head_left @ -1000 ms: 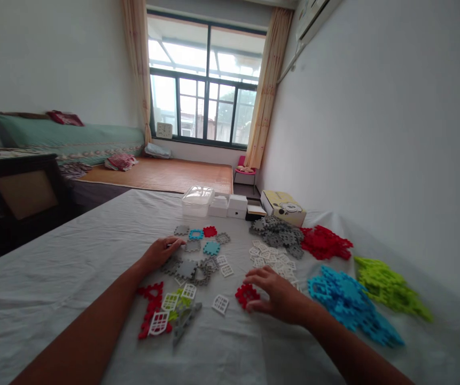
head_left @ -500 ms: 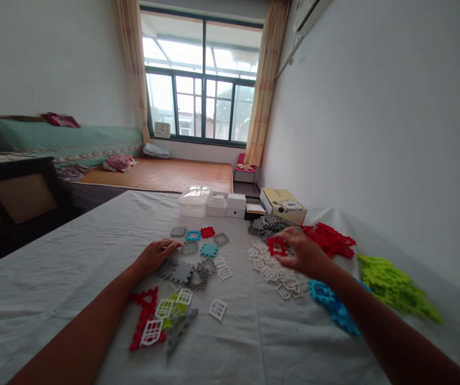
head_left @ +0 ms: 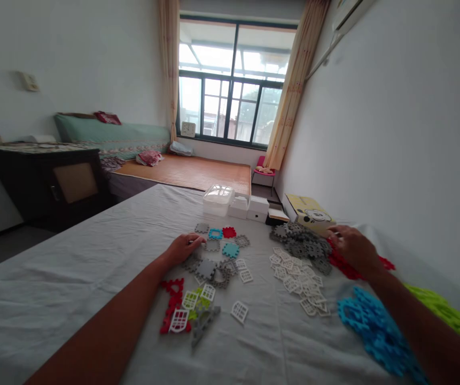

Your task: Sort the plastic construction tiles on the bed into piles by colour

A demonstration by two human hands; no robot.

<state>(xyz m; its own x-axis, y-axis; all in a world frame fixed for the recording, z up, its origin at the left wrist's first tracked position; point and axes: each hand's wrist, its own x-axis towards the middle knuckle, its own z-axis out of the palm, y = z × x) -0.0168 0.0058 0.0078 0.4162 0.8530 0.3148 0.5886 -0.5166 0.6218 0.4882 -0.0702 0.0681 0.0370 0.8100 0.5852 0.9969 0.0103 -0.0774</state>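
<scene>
My left hand (head_left: 187,248) rests low on the table with its fingers stretched out, their tips beside a grey notched square tile (head_left: 212,245). Nothing shows in its grasp. Around it are a blue tile frame (head_left: 215,233), a red tile (head_left: 229,232), a light-blue tile (head_left: 230,249) and a cluster of grey tiles (head_left: 207,269). My right hand (head_left: 353,248) hovers over a pile of red tiles (head_left: 345,266), fingers extended and partly blurred. I see no piece in it. Closer to me, white window pieces (head_left: 179,320) lie on red tiles (head_left: 166,320) and green tiles (head_left: 200,306).
Piles of grey tiles (head_left: 305,246), white window pieces (head_left: 297,280), blue tiles (head_left: 377,329) and lime-green tiles (head_left: 442,307) cover the right side. A clear plastic box (head_left: 218,200), a small white box (head_left: 258,208) and a yellow carton (head_left: 309,209) stand at the back.
My right hand has moved right, from above the white pieces to the red pile. The red tile it held no longer shows in it. The view has swung left; my left hand stays by the grey tiles.
</scene>
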